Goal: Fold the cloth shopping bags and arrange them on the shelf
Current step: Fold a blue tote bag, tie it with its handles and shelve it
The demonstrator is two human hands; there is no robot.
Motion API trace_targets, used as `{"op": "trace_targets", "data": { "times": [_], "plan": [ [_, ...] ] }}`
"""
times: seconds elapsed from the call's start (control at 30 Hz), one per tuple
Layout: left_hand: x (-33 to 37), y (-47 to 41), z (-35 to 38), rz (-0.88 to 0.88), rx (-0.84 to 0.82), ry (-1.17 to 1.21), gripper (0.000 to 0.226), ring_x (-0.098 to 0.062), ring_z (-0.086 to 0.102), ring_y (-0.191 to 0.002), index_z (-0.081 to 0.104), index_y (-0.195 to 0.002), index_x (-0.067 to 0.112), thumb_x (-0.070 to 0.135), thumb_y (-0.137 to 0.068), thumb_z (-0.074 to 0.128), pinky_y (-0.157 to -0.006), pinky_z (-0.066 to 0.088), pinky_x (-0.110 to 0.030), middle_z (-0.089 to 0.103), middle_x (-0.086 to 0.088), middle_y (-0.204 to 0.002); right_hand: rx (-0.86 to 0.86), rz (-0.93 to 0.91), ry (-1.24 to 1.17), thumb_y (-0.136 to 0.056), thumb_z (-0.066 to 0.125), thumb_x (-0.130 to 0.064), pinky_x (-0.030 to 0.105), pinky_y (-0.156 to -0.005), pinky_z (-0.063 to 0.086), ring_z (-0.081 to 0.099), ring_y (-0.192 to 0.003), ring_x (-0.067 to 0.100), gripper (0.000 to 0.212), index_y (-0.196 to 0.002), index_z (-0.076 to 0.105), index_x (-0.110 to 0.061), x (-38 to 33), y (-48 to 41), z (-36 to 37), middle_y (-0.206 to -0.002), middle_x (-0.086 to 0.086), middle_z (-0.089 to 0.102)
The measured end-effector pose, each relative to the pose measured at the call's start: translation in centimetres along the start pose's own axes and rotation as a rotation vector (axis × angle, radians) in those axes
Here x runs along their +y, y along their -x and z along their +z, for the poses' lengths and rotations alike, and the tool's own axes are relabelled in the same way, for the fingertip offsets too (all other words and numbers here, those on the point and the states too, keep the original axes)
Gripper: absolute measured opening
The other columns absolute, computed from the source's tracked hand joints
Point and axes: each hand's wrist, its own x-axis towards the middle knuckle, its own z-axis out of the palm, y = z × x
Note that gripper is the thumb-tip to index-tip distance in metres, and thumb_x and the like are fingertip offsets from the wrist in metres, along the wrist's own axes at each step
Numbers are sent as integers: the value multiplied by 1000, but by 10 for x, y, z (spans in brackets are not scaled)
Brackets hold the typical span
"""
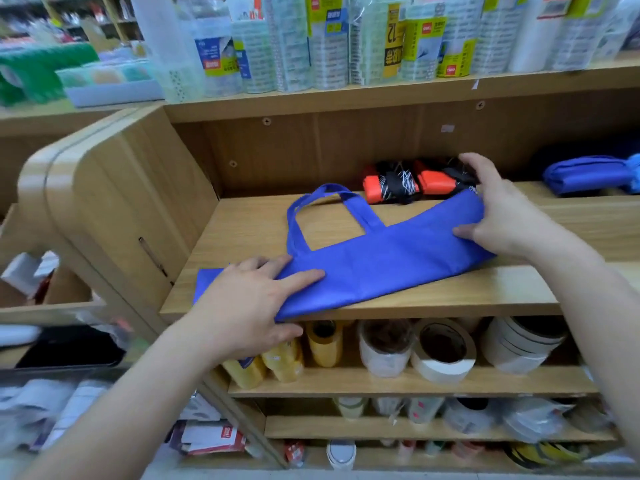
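Observation:
A blue cloth bag (381, 261) lies folded into a long strip across the wooden shelf (450, 296), its handles (311, 209) looping toward the back. My left hand (249, 303) grips the strip's left end at the shelf's front edge, fingers on top and thumb underneath. At the strip's right end, my right hand (502, 216) holds the fabric, thumb on the near side and fingers over the top edge. Behind it sit two folded orange-and-black bags (412, 183). A folded blue bag (588, 174) rests at the far right of the shelf.
The shelf's rounded side panel (104, 202) stands at the left. Wrapped tape packs (329, 39) fill the shelf above. Tape rolls (440, 348) line the shelf below, with more goods on lower shelves.

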Motion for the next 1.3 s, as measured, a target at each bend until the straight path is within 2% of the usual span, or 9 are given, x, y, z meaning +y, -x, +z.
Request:
{"op": "trace_targets", "data": {
  "times": [0.2,0.3,0.37,0.53,0.77,0.9,1.03,1.13,1.3],
  "plan": [
    [21,31,-9,102,103,83,83,-21,46,-112,15,-149,46,83,-77,-5,-86,47,-36,40,3,-122,282,-467,86,-78,71,2,45,-93,42,58,-100,31,90,-151,30,-31,-62,-13,22,-114,9,57],
    [20,33,-15,192,204,130,44,-25,48,-107,51,-138,33,45,-97,41,-83,48,-37,50,0,-120,312,-636,177,-79,65,2,46,-89,34,60,-97,30,77,-146,41,-25,-90,-19,33,-108,4,63],
    [13,33,-6,269,202,-35,71,-30,46,-122,53,-135,22,19,-66,68,-96,47,-40,48,-8,-140,303,-713,171,-79,61,4,47,-89,32,59,-99,26,71,-143,46,-23,-103,-20,40,-108,0,63],
    [7,23,13,262,186,154,74,-17,30,-144,36,-139,24,6,-70,54,-110,38,-33,27,1,-159,268,-697,257,-76,65,-4,46,-100,26,21,-145,23,88,-150,30,-37,-113,-9,49,-157,0,25],
    [3,-6,19,84,358,579,36,-11,59,-107,72,-114,22,22,-81,58,-92,45,-25,68,8,-116,-654,-592,52,-72,83,-14,5,-111,12,19,-141,-7,87,-145,39,-29,-40,52,49,-154,-17,26],
    [6,-19,17,-257,252,968,13,-5,65,-95,69,-105,22,26,-95,62,-66,40,-4,70,9,-102,-381,-484,-298,-82,71,-44,24,-92,45,59,-103,-1,31,-101,73,-19,-41,64,67,-110,-14,66],
    [28,-22,2,-316,369,910,26,-1,61,-60,65,-68,28,47,-87,66,-60,45,-29,66,13,-58,-88,-232,-422,-93,54,-52,33,-54,28,34,-52,11,56,-60,49,-7,-46,65,84,-56,-7,37],
    [38,-25,-3,-476,386,775,29,-16,68,-86,70,-93,25,52,-83,68,-71,51,-33,73,9,-81,89,-202,-352,-90,66,-40,26,-58,39,52,-60,3,15,-92,59,-26,-48,64,90,-66,-17,56],
    [49,-24,-1,-452,565,291,69,-22,56,-108,41,-139,31,53,-81,70,-81,50,-39,60,3,-117,76,-174,-232,-85,72,-35,26,-78,39,59,-96,16,59,-137,46,-29,-54,59,93,-107,-8,65]
  ]
}}
